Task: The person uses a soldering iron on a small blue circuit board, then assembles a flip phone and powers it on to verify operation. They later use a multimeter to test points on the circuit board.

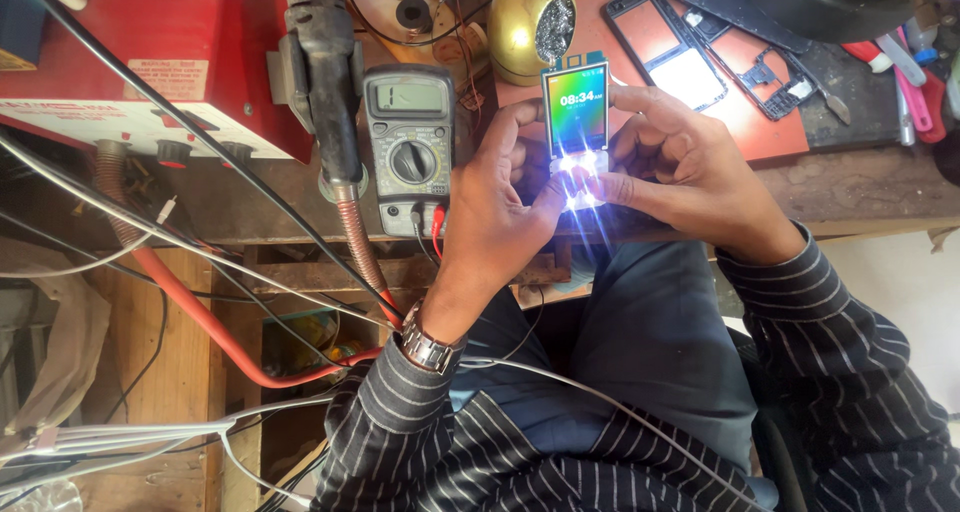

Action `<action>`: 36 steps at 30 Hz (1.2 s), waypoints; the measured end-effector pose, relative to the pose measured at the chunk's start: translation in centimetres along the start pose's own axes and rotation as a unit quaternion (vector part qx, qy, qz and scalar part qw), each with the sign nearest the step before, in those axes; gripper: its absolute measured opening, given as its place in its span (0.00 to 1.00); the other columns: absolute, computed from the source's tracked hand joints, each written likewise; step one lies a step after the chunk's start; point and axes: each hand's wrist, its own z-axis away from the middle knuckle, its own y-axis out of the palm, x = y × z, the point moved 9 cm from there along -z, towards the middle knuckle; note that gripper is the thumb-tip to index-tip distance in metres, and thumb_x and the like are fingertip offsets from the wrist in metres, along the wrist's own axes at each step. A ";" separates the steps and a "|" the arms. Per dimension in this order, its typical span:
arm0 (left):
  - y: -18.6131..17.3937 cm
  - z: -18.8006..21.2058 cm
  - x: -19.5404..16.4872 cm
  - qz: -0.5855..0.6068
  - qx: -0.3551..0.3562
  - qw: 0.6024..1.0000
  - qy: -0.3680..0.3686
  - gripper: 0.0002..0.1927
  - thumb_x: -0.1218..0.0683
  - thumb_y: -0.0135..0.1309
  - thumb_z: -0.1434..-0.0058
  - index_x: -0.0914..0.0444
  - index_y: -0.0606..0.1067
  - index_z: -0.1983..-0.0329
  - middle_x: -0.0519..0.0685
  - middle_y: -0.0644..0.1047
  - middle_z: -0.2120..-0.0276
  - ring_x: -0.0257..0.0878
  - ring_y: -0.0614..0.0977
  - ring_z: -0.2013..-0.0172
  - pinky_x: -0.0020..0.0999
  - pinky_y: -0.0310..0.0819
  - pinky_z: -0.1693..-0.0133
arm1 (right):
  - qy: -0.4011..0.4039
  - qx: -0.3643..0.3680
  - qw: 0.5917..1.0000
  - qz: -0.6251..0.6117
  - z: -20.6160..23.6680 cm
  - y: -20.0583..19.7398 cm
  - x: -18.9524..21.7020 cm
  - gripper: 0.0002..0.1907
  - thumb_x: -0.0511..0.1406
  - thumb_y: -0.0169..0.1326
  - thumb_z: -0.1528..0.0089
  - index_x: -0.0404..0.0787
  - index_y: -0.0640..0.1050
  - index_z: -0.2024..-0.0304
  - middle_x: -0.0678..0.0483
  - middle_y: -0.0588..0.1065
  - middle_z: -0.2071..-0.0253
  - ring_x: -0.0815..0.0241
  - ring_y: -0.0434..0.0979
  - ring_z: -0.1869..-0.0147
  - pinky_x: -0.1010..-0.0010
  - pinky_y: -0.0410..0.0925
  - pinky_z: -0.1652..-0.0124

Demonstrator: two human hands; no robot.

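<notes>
White glare from lit keypad lamps sits right where both thumbs press on the phone (577, 122), a small stripped handset with its colour screen glowing. The left hand (500, 197) closes around its left edge and lower end, thumb on the keypad; the right hand (672, 157) pinches the right edge, fingers curled behind. The phone is held above the bench edge, over the lap, just beside the meter (409, 147).

With no casing, it could slip from this fingertip hold and drop to the lap or floor. Thumb pressure on bare contacts might short or crack something. The meter's leads (432, 234) hang close and could snag the left wrist. Loose frames (660, 47) lie on the red mat (770, 132) behind.
</notes>
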 end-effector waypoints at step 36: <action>0.4 -0.2 -0.2 0.005 -0.007 1.000 -0.001 0.18 0.60 0.61 0.36 0.65 0.68 0.47 0.47 0.84 0.68 0.25 0.81 0.71 0.21 0.72 0.71 | -0.010 -0.001 1.000 -0.025 0.5 -0.4 0.1 0.33 0.28 0.62 0.38 0.34 0.67 0.32 0.55 0.76 0.61 0.71 0.76 0.57 0.82 0.68 0.60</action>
